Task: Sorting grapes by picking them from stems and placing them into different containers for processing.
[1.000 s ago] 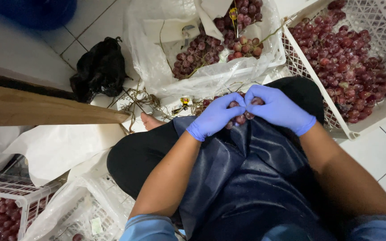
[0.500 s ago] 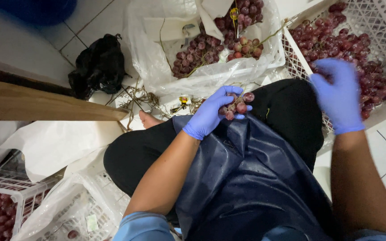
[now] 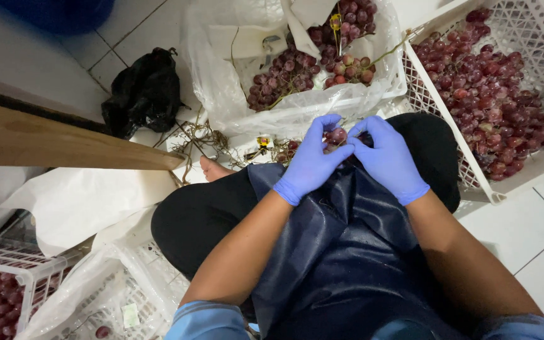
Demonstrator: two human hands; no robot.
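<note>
My left hand [image 3: 313,162] and my right hand [image 3: 386,157], both in blue gloves, meet over my lap on a small bunch of red grapes [image 3: 336,136]. The left hand holds the bunch from the left; the fingertips of the right hand pinch at it from the right. Most of the bunch is hidden behind the fingers. A dark blue apron [image 3: 341,252] covers my knees below the hands.
A plastic-lined box of grape bunches [image 3: 297,69] lies ahead. A white crate of loose red grapes [image 3: 492,94] stands at the right, more crates [image 3: 7,283] at lower left. A black bag [image 3: 143,94], bare stems [image 3: 203,135] and a wooden board [image 3: 45,141] are at the left.
My right hand, which had reached over the crate at the right half a second ago, has come back to the bunch in my left hand.
</note>
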